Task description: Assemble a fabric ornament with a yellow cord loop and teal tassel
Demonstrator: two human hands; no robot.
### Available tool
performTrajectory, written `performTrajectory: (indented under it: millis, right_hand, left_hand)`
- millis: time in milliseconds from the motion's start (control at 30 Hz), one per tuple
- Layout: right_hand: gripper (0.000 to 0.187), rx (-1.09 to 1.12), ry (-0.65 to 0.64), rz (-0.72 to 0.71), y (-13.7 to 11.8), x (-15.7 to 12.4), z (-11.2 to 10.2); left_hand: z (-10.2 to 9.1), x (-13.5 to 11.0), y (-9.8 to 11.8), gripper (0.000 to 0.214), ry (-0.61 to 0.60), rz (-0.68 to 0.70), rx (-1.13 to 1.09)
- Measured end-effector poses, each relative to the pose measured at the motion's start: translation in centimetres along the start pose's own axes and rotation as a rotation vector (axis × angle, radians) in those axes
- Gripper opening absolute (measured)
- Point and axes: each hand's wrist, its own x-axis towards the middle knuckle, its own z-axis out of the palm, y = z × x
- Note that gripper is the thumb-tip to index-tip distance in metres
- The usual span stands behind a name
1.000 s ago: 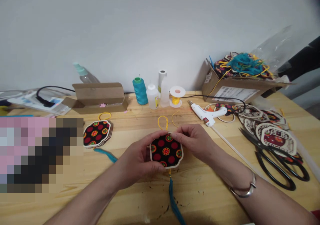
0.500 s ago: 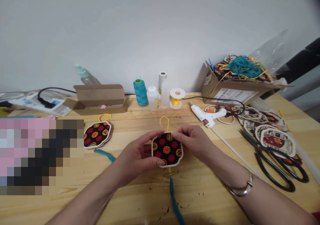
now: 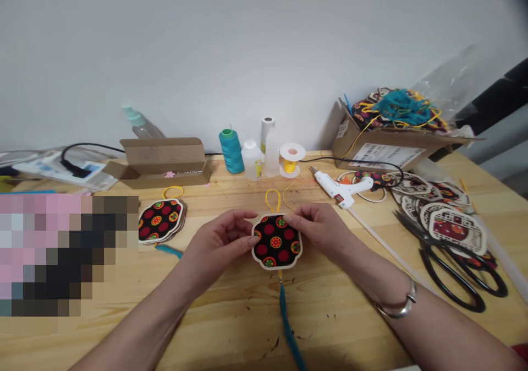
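Observation:
A fabric-faced hanging pendant (image 3: pixel 275 243) lies face up in the middle, black with red dots and bright flowers inside a pale scalloped border. It has a yellow cord loop (image 3: pixel 273 200) at the top and a teal tassel (image 3: pixel 287 327) below. My left hand (image 3: pixel 225 244) is at its left edge, thumb tip on the border and index finger by the upper corner; the other fingertips are partly hidden. At the upper right corner, my right hand (image 3: pixel 319 228) pinches the pendant between thumb and fingers.
A stack of similar pendants (image 3: pixel 161 221) lies left, near a small open box (image 3: pixel 165 162). Behind stand teal thread (image 3: pixel 231 151), a bottle (image 3: pixel 251 161) and a yellow cord spool (image 3: pixel 292 161). Rightward are a glue gun (image 3: pixel 340 189), black scissors (image 3: pixel 449 266) and a filled carton (image 3: pixel 379 145).
My left hand has slid left and its thumb has moved up from the pendant's lower face to the left edge. My right hand keeps its pinch; the pendant has barely shifted.

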Motion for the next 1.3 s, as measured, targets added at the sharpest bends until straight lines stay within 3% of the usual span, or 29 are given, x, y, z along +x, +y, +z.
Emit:
performTrajectory:
  millis: [400, 633, 967, 1300]
  right_hand:
    - [0.024, -0.104, 0.008, 0.008, 0.3, 0.0, 0.0]
    - [0.019, -0.108, 0.033, -0.020, 0.8, 0.0, 0.3]
    - [0.015, -0.384, 0.119, -0.148, 0.4, -0.4, 0.5]
    - [0.015, -0.594, 0.137, -0.252, 0.9, -0.8, 0.8]
  left_hand:
    - [0.1, 0.2, -0.4, 0.023, -0.020, 0.017, -0.087]
    - [0.5, 0.1, -0.3, 0.017, -0.033, -0.028, -0.013]
    - [0.7, 0.0, -0.2, 0.023, 0.006, -0.081, 0.070]
    - [0.7, -0.1, -0.6, 0.025, 0.060, 0.101, 0.410]
